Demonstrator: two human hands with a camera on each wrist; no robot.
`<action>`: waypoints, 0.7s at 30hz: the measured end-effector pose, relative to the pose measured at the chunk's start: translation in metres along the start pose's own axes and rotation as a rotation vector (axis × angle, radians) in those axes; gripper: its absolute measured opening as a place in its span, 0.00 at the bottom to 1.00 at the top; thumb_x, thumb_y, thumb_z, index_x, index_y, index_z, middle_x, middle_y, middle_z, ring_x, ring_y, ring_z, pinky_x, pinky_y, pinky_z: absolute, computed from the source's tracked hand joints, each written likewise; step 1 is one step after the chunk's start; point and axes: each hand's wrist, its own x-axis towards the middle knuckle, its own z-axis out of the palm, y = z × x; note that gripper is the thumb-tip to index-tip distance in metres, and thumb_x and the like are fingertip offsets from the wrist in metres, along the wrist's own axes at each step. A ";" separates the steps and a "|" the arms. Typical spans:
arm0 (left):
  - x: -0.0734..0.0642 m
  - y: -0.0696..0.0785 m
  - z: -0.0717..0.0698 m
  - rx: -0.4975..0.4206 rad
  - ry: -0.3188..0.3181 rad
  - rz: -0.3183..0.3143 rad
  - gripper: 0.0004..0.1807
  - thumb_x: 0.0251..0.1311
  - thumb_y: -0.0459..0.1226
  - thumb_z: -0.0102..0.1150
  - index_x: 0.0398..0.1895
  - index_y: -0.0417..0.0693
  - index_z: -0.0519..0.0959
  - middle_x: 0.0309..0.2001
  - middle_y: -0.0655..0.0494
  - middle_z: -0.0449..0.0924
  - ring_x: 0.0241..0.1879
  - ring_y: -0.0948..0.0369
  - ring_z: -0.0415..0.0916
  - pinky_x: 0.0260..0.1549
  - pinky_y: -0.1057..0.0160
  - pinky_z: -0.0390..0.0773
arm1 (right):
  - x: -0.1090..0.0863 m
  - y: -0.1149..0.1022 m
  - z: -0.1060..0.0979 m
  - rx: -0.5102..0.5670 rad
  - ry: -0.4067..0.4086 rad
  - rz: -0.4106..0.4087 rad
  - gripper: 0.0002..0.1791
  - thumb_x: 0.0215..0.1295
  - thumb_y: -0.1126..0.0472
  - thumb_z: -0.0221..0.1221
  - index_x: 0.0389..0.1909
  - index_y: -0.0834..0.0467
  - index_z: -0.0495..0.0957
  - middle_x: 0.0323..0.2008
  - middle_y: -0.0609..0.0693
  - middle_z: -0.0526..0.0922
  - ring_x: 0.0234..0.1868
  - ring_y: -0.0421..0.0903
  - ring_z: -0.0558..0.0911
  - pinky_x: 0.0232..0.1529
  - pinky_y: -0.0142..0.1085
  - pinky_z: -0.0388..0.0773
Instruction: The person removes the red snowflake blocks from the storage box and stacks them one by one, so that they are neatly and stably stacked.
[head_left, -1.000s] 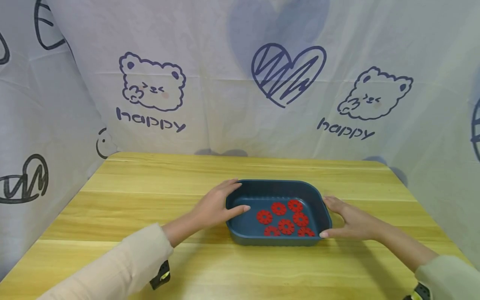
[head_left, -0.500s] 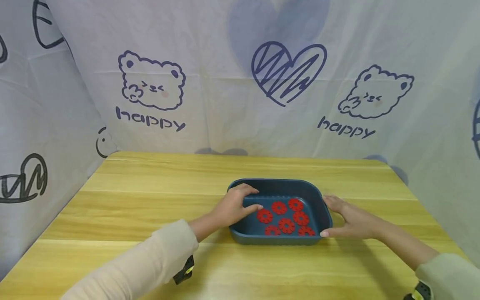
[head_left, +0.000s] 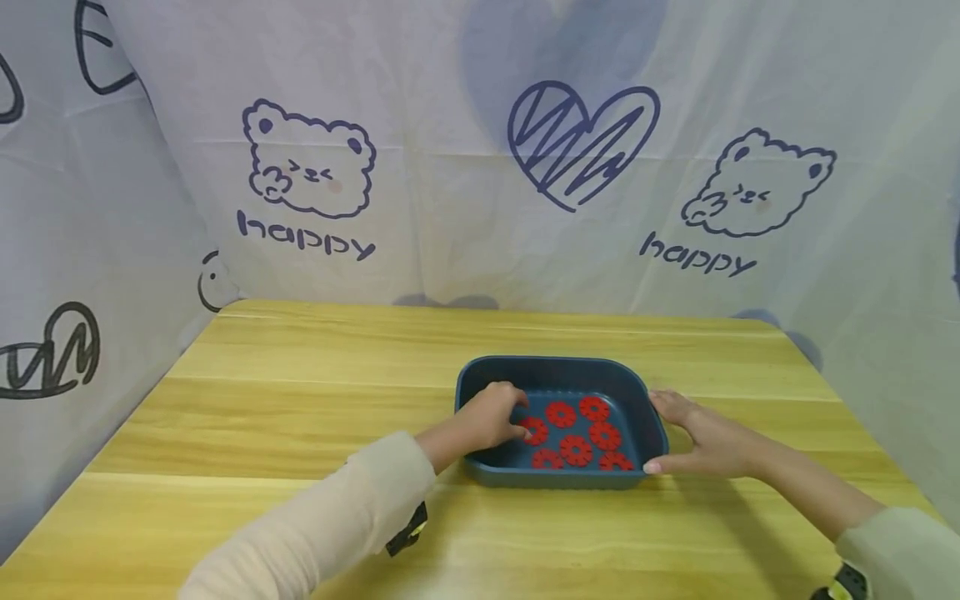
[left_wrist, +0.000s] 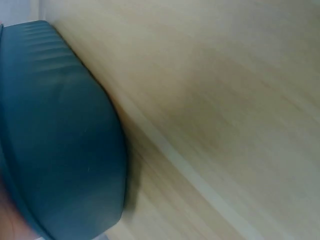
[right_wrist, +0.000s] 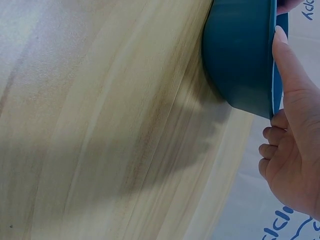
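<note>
A dark blue rectangular bin (head_left: 555, 478) sits on the table with several red notched plastic discs lying flat on its floor. My left hand (head_left: 486, 418) reaches over the bin's left rim, its thumb and fingers apart at the leftmost red disc (head_left: 537, 429) and partly covering it. At the right end, my right hand (head_left: 708, 437) holds the bin, thumb on the rim near the front corner and fingers farther back. In the right wrist view that thumb (right_wrist: 287, 55) lies along the rim. The left wrist view shows mostly the bin's outer wall (left_wrist: 65, 135).
The wooden table (head_left: 300, 375) extends around the bin on all sides. A pale cloth (head_left: 442, 217) printed with bears and a heart hangs behind its far edge. Another cloth side (head_left: 135, 217) hangs along the left.
My left hand has moved from the bin's left rim rightward and down inside, to the leftmost red disc. My right hand has stayed at the right end of the bin.
</note>
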 end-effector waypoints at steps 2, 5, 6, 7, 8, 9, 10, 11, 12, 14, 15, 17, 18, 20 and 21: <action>0.004 0.001 0.005 0.022 -0.007 -0.013 0.22 0.50 0.40 0.68 0.46 0.36 0.79 0.45 0.44 0.79 0.48 0.52 0.75 0.48 0.60 0.77 | 0.000 0.000 0.000 -0.004 0.003 -0.004 0.55 0.49 0.42 0.66 0.66 0.75 0.53 0.66 0.74 0.53 0.65 0.74 0.53 0.58 0.66 0.58; 0.008 0.001 0.011 0.044 0.003 -0.031 0.20 0.48 0.38 0.70 0.42 0.35 0.80 0.41 0.45 0.80 0.44 0.54 0.75 0.43 0.62 0.77 | 0.000 0.000 0.000 -0.009 0.005 -0.006 0.55 0.49 0.42 0.66 0.66 0.75 0.53 0.66 0.74 0.53 0.65 0.74 0.53 0.58 0.66 0.58; 0.009 0.001 0.013 0.044 0.007 -0.038 0.19 0.47 0.38 0.70 0.41 0.36 0.80 0.39 0.46 0.80 0.42 0.54 0.75 0.41 0.63 0.77 | 0.000 0.000 0.000 -0.010 0.004 -0.006 0.55 0.49 0.42 0.66 0.66 0.75 0.53 0.66 0.74 0.53 0.65 0.74 0.53 0.59 0.66 0.58; 0.009 0.001 0.014 0.043 0.011 -0.044 0.18 0.46 0.37 0.71 0.39 0.36 0.80 0.38 0.46 0.80 0.41 0.55 0.75 0.40 0.63 0.77 | 0.000 0.000 0.000 -0.009 0.003 -0.005 0.55 0.49 0.41 0.66 0.66 0.75 0.53 0.66 0.74 0.53 0.65 0.74 0.53 0.59 0.66 0.57; 0.010 0.001 0.015 0.042 0.017 -0.045 0.17 0.46 0.37 0.71 0.37 0.36 0.81 0.37 0.46 0.80 0.40 0.55 0.75 0.38 0.64 0.77 | 0.000 0.000 0.000 -0.008 0.001 -0.003 0.55 0.49 0.41 0.66 0.66 0.75 0.53 0.66 0.74 0.53 0.65 0.74 0.53 0.59 0.66 0.57; 0.010 0.001 0.016 0.036 0.021 -0.048 0.16 0.45 0.36 0.71 0.36 0.36 0.81 0.36 0.47 0.79 0.39 0.55 0.74 0.38 0.64 0.76 | 0.000 0.000 0.000 -0.007 0.000 -0.001 0.55 0.49 0.41 0.66 0.66 0.75 0.53 0.66 0.74 0.53 0.65 0.74 0.53 0.59 0.66 0.57; 0.011 0.000 0.016 0.032 0.023 -0.054 0.16 0.45 0.36 0.71 0.36 0.36 0.81 0.35 0.47 0.79 0.39 0.55 0.74 0.37 0.64 0.76 | 0.000 0.000 0.000 -0.006 -0.001 0.001 0.55 0.49 0.41 0.66 0.66 0.74 0.53 0.67 0.74 0.53 0.65 0.74 0.53 0.59 0.66 0.57; 0.011 0.000 0.016 0.027 0.027 -0.054 0.15 0.45 0.36 0.71 0.35 0.36 0.81 0.34 0.47 0.79 0.38 0.56 0.74 0.36 0.64 0.76 | 0.000 0.000 0.000 -0.004 -0.003 0.003 0.55 0.49 0.41 0.66 0.66 0.74 0.53 0.67 0.74 0.52 0.66 0.74 0.53 0.59 0.66 0.57; 0.011 0.000 0.017 0.026 0.031 -0.052 0.15 0.44 0.36 0.72 0.34 0.36 0.81 0.33 0.47 0.79 0.38 0.56 0.74 0.36 0.64 0.76 | 0.000 0.001 0.000 -0.004 -0.003 0.004 0.55 0.49 0.41 0.66 0.66 0.74 0.53 0.67 0.74 0.52 0.66 0.74 0.52 0.59 0.66 0.57; 0.011 -0.001 0.017 0.028 0.037 -0.049 0.14 0.44 0.36 0.72 0.32 0.36 0.81 0.32 0.48 0.80 0.37 0.56 0.74 0.36 0.65 0.75 | 0.000 0.001 0.000 -0.005 -0.005 0.008 0.55 0.49 0.41 0.66 0.66 0.74 0.53 0.67 0.74 0.52 0.66 0.74 0.53 0.59 0.66 0.57; 0.012 -0.001 0.017 0.027 0.040 -0.048 0.14 0.43 0.36 0.72 0.32 0.36 0.81 0.32 0.48 0.80 0.37 0.56 0.74 0.36 0.65 0.75 | 0.000 0.001 0.000 -0.006 -0.006 0.009 0.55 0.49 0.41 0.66 0.66 0.74 0.53 0.67 0.73 0.52 0.66 0.74 0.53 0.59 0.66 0.58; 0.011 -0.001 0.018 0.026 0.040 -0.051 0.14 0.43 0.36 0.73 0.31 0.36 0.81 0.32 0.48 0.80 0.37 0.56 0.74 0.36 0.65 0.76 | 0.000 0.002 0.000 -0.006 -0.007 0.011 0.56 0.49 0.41 0.65 0.66 0.74 0.53 0.67 0.73 0.53 0.66 0.74 0.53 0.59 0.66 0.58; 0.011 -0.001 0.018 0.025 0.039 -0.054 0.14 0.43 0.36 0.73 0.31 0.36 0.81 0.32 0.48 0.80 0.37 0.56 0.74 0.36 0.65 0.76 | 0.000 0.002 0.000 -0.005 -0.008 0.013 0.56 0.49 0.41 0.65 0.66 0.74 0.53 0.67 0.73 0.53 0.66 0.74 0.53 0.59 0.66 0.58; 0.012 -0.001 0.017 0.021 0.036 -0.060 0.14 0.43 0.36 0.73 0.31 0.36 0.81 0.31 0.47 0.80 0.36 0.56 0.74 0.36 0.65 0.76 | 0.000 0.002 0.000 -0.003 -0.009 0.016 0.56 0.49 0.41 0.65 0.66 0.74 0.53 0.67 0.73 0.53 0.66 0.74 0.53 0.59 0.66 0.58; 0.012 0.000 0.017 0.023 0.034 -0.063 0.14 0.43 0.36 0.73 0.30 0.36 0.81 0.31 0.47 0.80 0.36 0.56 0.74 0.35 0.65 0.76 | 0.000 0.002 0.000 -0.002 -0.010 0.017 0.56 0.49 0.40 0.65 0.66 0.74 0.53 0.67 0.73 0.53 0.66 0.74 0.53 0.59 0.66 0.57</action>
